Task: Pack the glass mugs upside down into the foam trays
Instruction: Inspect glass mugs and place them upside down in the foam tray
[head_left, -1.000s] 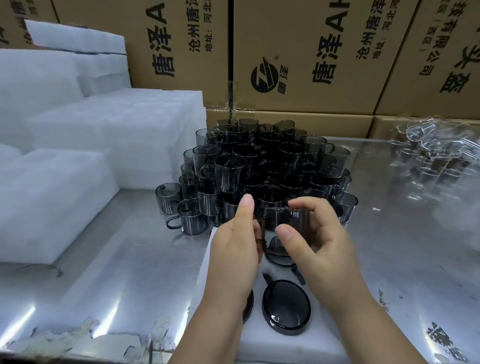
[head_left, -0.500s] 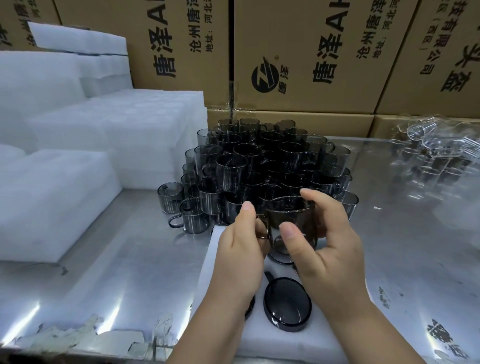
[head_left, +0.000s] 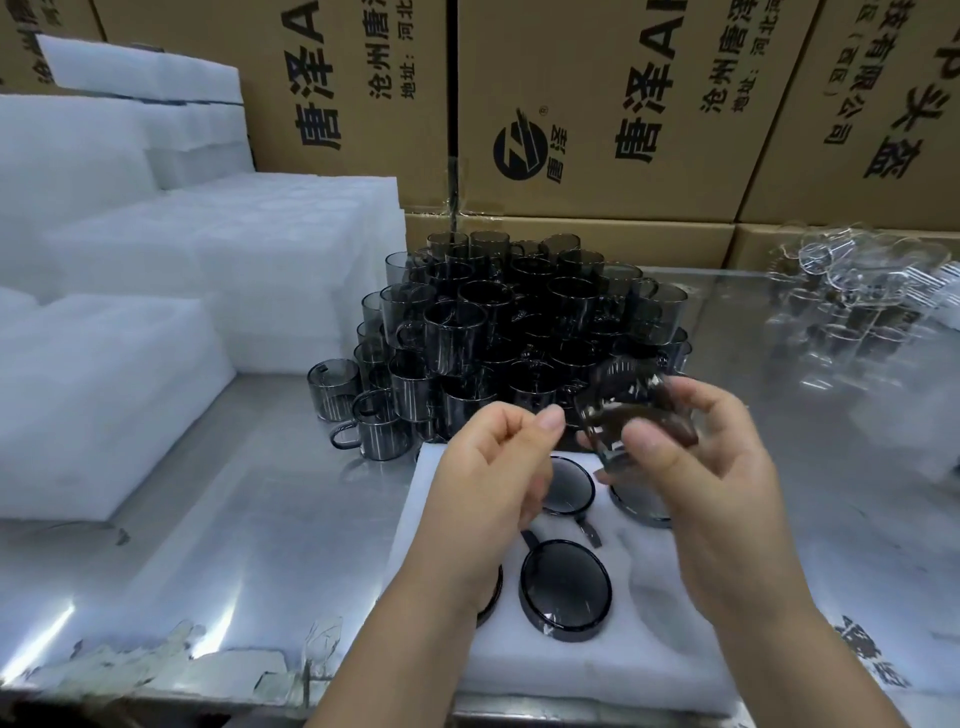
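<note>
The shiny steel counter (head_left: 208, 519) carries the white foam tray (head_left: 597, 670), with the heap of smoky grey glass mugs (head_left: 519, 322) just behind the tray. Above the tray's far edge the right hand (head_left: 727, 493) grips one tilted, blurred mug (head_left: 628, 410), its axis slanting, with the free pockets directly below. The left hand (head_left: 493, 478) is curled on nothing just beside it.

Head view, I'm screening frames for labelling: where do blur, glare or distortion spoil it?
In the head view, the smoked glass mug in the right hand is smeared by motion; glare streaks the steel table at lower left; the foam stacks are washed out; the clear glass mugs at far right look soft; the cardboard boxes lean from wide-angle distortion.
</note>
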